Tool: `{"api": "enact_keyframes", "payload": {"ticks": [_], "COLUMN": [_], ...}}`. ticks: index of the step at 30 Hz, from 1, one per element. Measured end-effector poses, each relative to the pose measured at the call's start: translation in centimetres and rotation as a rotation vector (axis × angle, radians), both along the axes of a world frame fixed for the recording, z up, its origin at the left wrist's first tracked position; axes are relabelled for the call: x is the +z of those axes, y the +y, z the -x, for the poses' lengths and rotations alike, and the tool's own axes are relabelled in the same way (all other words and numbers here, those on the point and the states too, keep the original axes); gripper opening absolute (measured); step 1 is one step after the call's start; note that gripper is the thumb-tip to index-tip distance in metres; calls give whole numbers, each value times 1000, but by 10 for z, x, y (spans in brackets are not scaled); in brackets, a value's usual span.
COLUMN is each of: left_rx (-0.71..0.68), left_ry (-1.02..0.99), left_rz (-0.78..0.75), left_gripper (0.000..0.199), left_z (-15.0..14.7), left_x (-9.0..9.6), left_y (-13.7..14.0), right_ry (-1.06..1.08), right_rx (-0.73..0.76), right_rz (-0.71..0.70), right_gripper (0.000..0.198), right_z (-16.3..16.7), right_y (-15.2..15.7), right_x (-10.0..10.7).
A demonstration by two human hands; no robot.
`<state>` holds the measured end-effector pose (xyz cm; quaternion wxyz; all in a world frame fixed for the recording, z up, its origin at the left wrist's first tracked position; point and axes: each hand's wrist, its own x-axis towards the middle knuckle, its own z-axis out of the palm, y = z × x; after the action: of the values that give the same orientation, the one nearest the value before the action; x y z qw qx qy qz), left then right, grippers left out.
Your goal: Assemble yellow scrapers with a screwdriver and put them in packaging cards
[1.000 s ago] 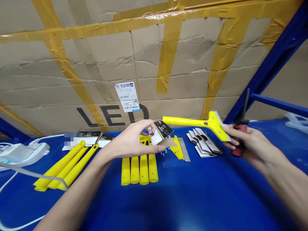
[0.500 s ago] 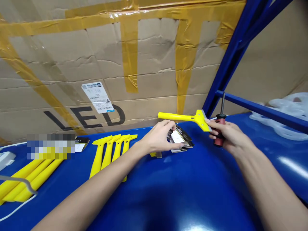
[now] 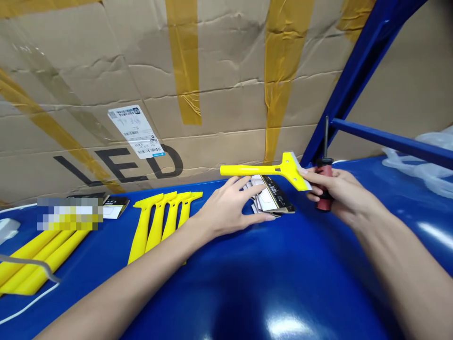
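Note:
My right hand (image 3: 341,191) is closed around a screwdriver (image 3: 323,186) with a red and black handle, its shaft pointing up. Its thumb and fingertips also pinch the blade end of a yellow scraper (image 3: 292,174), whose handle extends left above my left hand. My left hand (image 3: 228,205) is open, fingers apart, low over the blue surface. Its fingers reach to the left side of a small stack of black-and-white packaging cards (image 3: 274,196); whether they touch it I cannot tell. Left of that hand, several yellow scraper handles (image 3: 155,226) lie in a row, partly behind my forearm.
More yellow handles (image 3: 53,255) lie at the far left beside other cards (image 3: 116,208) and a grey-white cable (image 3: 31,264). A taped cardboard box (image 3: 226,94) stands behind the blue surface (image 3: 255,283). A blue metal frame (image 3: 357,71) and clear plastic (image 3: 424,163) are at right.
My left hand's fingers have spread and straightened beside the cards. A small yellow-and-metal piece below that hand is now hidden. My right hand keeps the scraper and screwdriver; the view has shifted down.

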<state>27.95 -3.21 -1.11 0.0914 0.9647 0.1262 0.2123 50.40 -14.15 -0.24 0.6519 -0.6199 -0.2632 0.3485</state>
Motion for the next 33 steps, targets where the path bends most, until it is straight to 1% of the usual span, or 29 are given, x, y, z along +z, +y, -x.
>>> {"api": "enact_keyframes", "payload": {"ticks": [2,3,5,6,7,8,10,13,14,16,18,21,24,27,28,29,31,32,33], "left_rx": [6,14,24,18,17,4,21,80,86,87,119,186,203,248,275,292,271,237,198], "left_ry": [-101,-150,-214,-194,-137,-74,21,85,116,189,251,282,231,48,-10,-62,-156,-200,-248], "left_rz": [-68,-126,-289,-351,-380,-389,-401,-392,-350,-214,-107,-86,-39,105,195,320,655,835,990], "left_gripper": [46,39,31,28,26,23,19,17,20,25,26,25,24,30,35,43,60,66,67], "left_z": [6,9,19,25,31,37,47,58,62,69,78,95,116,138,144,150,159,162,165], "left_x": [8,13,27,34,41,47,56,64,65,67,69,68,64,62,62,62,62,61,60], "left_y": [-3,-4,-4,-4,-3,-2,-2,-5,-8,-13,-17,-20,-17,-11,-9,-7,-4,-2,0], "right_ry": [7,12,18,19,19,17,6,-16,-16,-1,20,59,81,65,52,39,12,-4,-36], "right_rx": [15,27,60,80,104,133,208,326,353,411,469,522,554,565,563,563,569,580,602], "right_rz": [-23,-33,-46,-48,-47,-41,-22,9,12,10,-1,-31,-44,-76,-85,-91,-88,-92,-89], "right_gripper": [43,44,44,43,43,42,41,40,39,38,39,40,37,40,40,40,43,45,46], "right_z": [3,5,10,13,17,22,34,55,63,78,93,113,127,134,135,135,135,135,135], "right_y": [-1,-1,-3,-4,-4,-5,-5,-4,-3,-1,2,5,6,5,5,4,3,2,2], "right_x": [4,6,9,11,12,13,15,15,14,12,8,3,0,0,0,0,-1,-2,-3]}}
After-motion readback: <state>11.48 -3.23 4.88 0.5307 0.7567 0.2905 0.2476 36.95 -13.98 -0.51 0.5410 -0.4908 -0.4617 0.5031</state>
